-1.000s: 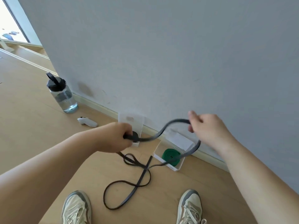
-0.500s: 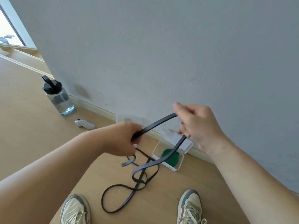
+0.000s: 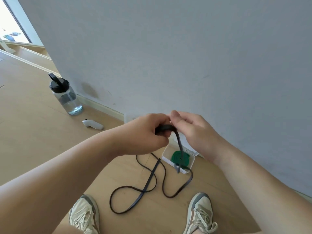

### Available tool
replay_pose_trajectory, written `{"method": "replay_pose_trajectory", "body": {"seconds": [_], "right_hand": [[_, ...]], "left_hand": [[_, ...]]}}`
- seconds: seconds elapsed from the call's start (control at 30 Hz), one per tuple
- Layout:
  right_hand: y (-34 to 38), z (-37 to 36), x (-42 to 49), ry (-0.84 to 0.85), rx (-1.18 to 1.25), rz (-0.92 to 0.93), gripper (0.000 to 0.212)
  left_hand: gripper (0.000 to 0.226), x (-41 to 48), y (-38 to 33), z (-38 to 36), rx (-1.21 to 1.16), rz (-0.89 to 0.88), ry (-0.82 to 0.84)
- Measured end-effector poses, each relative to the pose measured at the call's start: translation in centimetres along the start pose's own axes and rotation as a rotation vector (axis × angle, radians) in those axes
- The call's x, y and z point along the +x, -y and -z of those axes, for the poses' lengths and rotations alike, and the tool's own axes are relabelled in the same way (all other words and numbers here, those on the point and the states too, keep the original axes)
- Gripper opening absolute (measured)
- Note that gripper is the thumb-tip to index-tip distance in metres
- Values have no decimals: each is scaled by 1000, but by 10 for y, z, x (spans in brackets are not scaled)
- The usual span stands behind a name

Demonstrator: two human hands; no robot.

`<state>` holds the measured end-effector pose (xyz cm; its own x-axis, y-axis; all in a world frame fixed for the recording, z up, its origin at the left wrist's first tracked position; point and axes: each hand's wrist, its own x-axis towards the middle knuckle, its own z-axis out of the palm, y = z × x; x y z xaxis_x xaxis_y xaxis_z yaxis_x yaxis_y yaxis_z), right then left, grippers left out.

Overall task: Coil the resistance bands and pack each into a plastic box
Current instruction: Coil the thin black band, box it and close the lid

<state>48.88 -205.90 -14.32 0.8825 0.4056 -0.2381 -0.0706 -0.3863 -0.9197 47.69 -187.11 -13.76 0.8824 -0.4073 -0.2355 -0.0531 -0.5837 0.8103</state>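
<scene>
Left hand (image 3: pixel 145 134) grips a small coil of the black band (image 3: pixel 179 142). Right hand (image 3: pixel 194 130) curls against it, seemingly pinching the strap. The rest hangs and loops on the floor (image 3: pixel 50 149), crossing the open box (image 3: pixel 166 153) holding a coiled green band (image 3: pixel 175 157).

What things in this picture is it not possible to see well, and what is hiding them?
1. Head view: the wound part of the black band is mostly covered by the left hand and right hand, so its turns cannot be counted.
2. Head view: a white object at the wall shows only a corner behind the left hand.
3. Head view: the small white device beside the water bottle is too small to identify.
</scene>
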Motion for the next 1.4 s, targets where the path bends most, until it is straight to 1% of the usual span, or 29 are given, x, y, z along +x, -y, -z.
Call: {"method": "replay_pose_trajectory", "body": {"seconds": [0.07,0.13,0.2,0.27,0.33,0.37,0.43,0.47,0.53,0.6,0.67,0.7,0.73,0.8,0.87,0.93,1.0,1.13,1.23,1.3,1.33,1.4], "right_hand": [[5,-2,-2,22,-57,-5,28],[7,2,-3,-37,-158,2,20],[6,10,-4,-100,-166,-14,26],[2,19,-3,-148,-172,-69,36],[-2,29,-1,-223,-148,-129,42],[-3,33,-1,-270,-119,-152,42],[-3,36,-2,-304,-134,-179,41],[1,35,-5,-280,-189,-184,38],[14,25,-13,-194,-256,-124,26],[33,9,-18,-106,-128,9,30],[52,-1,-20,-56,10,123,28],[58,-3,-20,-39,30,141,25],[64,-3,-20,-19,28,133,24],[68,2,-20,36,-23,59,27],[66,4,-21,84,-63,-30,40],[57,0,-21,77,17,-65,48],[47,-4,-19,41,122,-60,45],[35,5,-11,92,11,-5,24],[30,9,-5,25,39,-19,12],[23,9,0,-79,-81,-22,13],[20,9,2,-122,-149,-25,14],[16,8,4,-174,-228,-38,13]], "left_hand": [[13,0,1,3,-70,-9,-77],[18,-1,5,10,-76,6,-89],[19,-5,11,17,-17,39,-44],[14,-10,15,24,93,68,-31],[6,-16,18,31,183,84,-60],[5,-19,17,34,196,84,-72],[13,-26,13,38,176,76,-122],[15,-29,9,37,169,62,-175],[15,-34,-4,33,211,-5,-319],[14,-36,-18,28,232,-110,-421],[27,-34,-31,26,251,-212,-477],[29,-34,-37,26,240,-220,-492],[23,-34,-42,26,213,-219,-497],[8,-34,-46,28,175,-184,-471],[15,-33,-42,26,171,-141,-459],[17,-31,-35,23,97,-113,-442],[17,-28,-29,20,12,-83,-387],[12,-24,-19,28,-32,-81,-300],[19,-21,-9,34,6,-94,-291],[24,-18,-3,33,106,-86,-312],[23,-15,0,31,143,-79,-347],[14,-10,5,29,129,-62,-442]]}}
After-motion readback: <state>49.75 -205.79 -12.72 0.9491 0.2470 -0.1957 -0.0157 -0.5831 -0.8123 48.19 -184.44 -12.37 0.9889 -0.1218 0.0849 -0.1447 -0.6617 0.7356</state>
